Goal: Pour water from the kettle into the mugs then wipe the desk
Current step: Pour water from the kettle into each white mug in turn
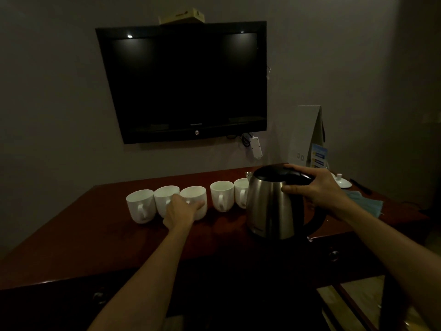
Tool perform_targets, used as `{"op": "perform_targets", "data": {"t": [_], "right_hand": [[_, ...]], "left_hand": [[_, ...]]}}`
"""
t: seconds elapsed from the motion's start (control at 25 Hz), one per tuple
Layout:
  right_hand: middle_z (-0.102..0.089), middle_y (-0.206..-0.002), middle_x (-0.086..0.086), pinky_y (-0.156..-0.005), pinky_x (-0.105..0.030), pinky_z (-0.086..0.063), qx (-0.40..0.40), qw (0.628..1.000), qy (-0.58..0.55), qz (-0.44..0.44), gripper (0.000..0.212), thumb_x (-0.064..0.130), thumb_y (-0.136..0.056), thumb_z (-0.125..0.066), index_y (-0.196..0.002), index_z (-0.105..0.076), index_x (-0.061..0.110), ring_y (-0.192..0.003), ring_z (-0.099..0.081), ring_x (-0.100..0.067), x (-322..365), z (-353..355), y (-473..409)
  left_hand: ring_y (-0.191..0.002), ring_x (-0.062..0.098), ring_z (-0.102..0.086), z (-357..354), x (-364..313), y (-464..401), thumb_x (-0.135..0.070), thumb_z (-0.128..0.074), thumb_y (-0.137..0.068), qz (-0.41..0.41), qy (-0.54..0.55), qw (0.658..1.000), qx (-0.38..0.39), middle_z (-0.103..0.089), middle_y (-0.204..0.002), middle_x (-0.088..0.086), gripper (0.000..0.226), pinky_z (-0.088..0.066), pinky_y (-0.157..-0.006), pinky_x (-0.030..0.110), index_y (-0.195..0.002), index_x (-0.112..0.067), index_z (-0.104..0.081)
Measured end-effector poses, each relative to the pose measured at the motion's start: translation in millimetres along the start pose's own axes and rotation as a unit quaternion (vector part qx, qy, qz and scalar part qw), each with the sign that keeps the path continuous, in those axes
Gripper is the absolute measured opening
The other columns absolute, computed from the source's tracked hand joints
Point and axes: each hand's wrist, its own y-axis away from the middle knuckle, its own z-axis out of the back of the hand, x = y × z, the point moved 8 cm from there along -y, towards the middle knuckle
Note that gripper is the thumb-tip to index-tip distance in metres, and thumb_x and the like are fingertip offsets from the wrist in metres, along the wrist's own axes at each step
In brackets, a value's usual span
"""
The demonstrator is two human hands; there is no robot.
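The person's right hand (317, 187) is curling its fingers round the black handle top of the stainless-steel electric kettle (274, 206), which is standing upright on the near right part of the dark red-brown wooden desk (83, 235), close to the front edge. The left hand (183, 209) is reaching to the third from the left of five white ceramic mugs (222, 199) and is touching its side and handle; whether the fingers are truly closing round the handle I cannot tell in this dim light. The mugs are standing in a row across the middle of the desk, the left three nearly touching, the rightmost one partly hidden behind the kettle. Judging by this, the pouring step is only being set up: the kettle is not yet tilted. The next move seems to call for lifting the kettle clear of the right-hand mugs and bringing its spout over a steadied rim. Open room is lying to the near left and in front of the row. A crumpled blue cloth (365, 204) is lying at the far right, likely waiting for the wiping.
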Motion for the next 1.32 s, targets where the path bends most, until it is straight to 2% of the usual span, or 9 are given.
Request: {"op": "perform_targets", "data": {"t": [0.12, 0.2, 0.28, 0.48, 0.68, 0.8, 0.92, 1.16, 1.32], "right_hand": [[-0.066, -0.116, -0.006, -0.062, -0.015, -0.053, 0.028, 1.0, -0.009, -0.01, 0.059, 0.009, -0.076, -0.08, -0.125, -0.06, 0.034, -0.081, -0.067, 0.003, 5, -3, 3], [-0.067, -0.112, -0.009, -0.045, -0.02, -0.049, 0.041, 0.999, -0.011, -0.017, 0.058, 0.008, -0.076, -0.079, -0.124, -0.061, 0.037, -0.055, -0.063, -0.005, 5, -4, 5], [-0.07, -0.107, -0.013, -0.04, -0.027, -0.046, 0.043, 0.999, -0.027, -0.02, 0.057, 0.012, -0.073, -0.081, -0.121, -0.065, 0.04, -0.046, -0.055, -0.019, 6, -4, 6], [-0.07, -0.109, -0.01, -0.053, -0.042, -0.054, 0.074, 0.997, -0.015, -0.031, 0.056, 0.018, -0.069, -0.082, -0.118, -0.067, 0.041, -0.063, -0.061, -0.037, 20, -11, -1], [-0.07, -0.087, -0.009, -0.041, -0.029, -0.045, 0.157, 0.986, 0.025, -0.055, 0.057, 0.022, -0.069, -0.08, -0.122, -0.065, 0.038, -0.045, -0.052, -0.016, 40, -29, -15], [-0.07, -0.107, -0.01, -0.074, -0.056, -0.059, 0.191, 0.978, 0.072, -0.051, 0.056, 0.031, -0.068, -0.081, -0.12, -0.065, 0.043, -0.083, -0.068, -0.041, 49, -40, -31], [-0.07, -0.116, -0.007, -0.094, -0.071, -0.045, 0.215, 0.97, 0.106, -0.039, 0.053, 0.039, -0.063, -0.084, -0.112, -0.069, 0.05, -0.112, -0.059, -0.051, 58, -54, -49], [-0.07, -0.112, -0.004, -0.089, -0.065, -0.052, 0.248, 0.956, 0.145, -0.049, 0.058, 0.037, -0.065, -0.081, -0.12, -0.065, 0.044, -0.105, -0.061, -0.05, 72, -71, -56], [-0.069, -0.11, -0.013, -0.054, -0.037, -0.052, 0.256, 0.95, 0.169, -0.055, 0.057, 0.032, -0.069, -0.08, -0.124, -0.065, 0.037, -0.073, -0.058, -0.039, 81, -80, -61]], "left_hand": [[-0.103, 0.029, -0.064, 9, 6, -5, -0.057, -0.083, -0.069, -0.038, -0.041, 0.998, 0.025, -0.068, -0.107, 0.008, 0.068, -0.053, -0.083, 0.043, -0.115, -0.011, -0.063], [-0.092, 0.024, -0.065, 15, 9, -6, -0.057, -0.084, -0.067, -0.068, -0.053, 0.996, 0.026, -0.069, -0.092, 0.003, 0.057, -0.056, -0.08, 0.043, -0.099, -0.014, -0.066], [-0.081, 0.019, -0.066, 19, 13, -4, -0.056, -0.084, -0.067, -0.085, -0.053, 0.995, 0.031, -0.067, -0.078, -0.002, 0.049, -0.057, -0.074, 0.039, -0.084, -0.015, -0.064], [-0.076, 0.018, -0.07, 14, 15, 5, -0.059, -0.086, -0.062, -0.121, -0.032, 0.988, 0.088, -0.072, -0.076, -0.001, 0.059, -0.06, -0.077, 0.048, -0.095, -0.012, -0.071], [-0.093, 0.015, -0.067, 4, 1, 17, -0.048, -0.085, -0.07, -0.157, -0.032, 0.975, 0.155, -0.074, -0.108, 0.003, 0.065, -0.057, -0.085, 0.041, -0.124, -0.015, -0.068], [-0.09, 0.011, -0.065, 1, -3, 20, -0.045, -0.084, -0.074, -0.168, -0.029, 0.97, 0.176, -0.074, -0.107, 0.002, 0.057, -0.056, -0.083, 0.04, -0.119, -0.015, -0.069], [-0.083, 0.01, -0.067, 4, -1, 20, -0.049, -0.083, -0.073, -0.174, -0.051, 0.967, 0.177, -0.074, -0.088, -0.003, 0.05, -0.057, -0.079, 0.04, -0.108, -0.016, -0.071], [-0.078, 0.013, -0.069, 4, 3, 10, -0.055, -0.083, -0.068, -0.169, -0.065, 0.971, 0.153, -0.073, -0.079, -0.002, 0.048, -0.059, -0.078, 0.044, -0.092, -0.016, -0.07], [-0.077, 0.012, -0.069, 4, 3, 5, -0.052, -0.083, -0.07, -0.17, -0.076, 0.969, 0.164, -0.073, -0.077, -0.002, 0.043, -0.059, -0.08, 0.042, -0.088, -0.016, -0.069]]}}
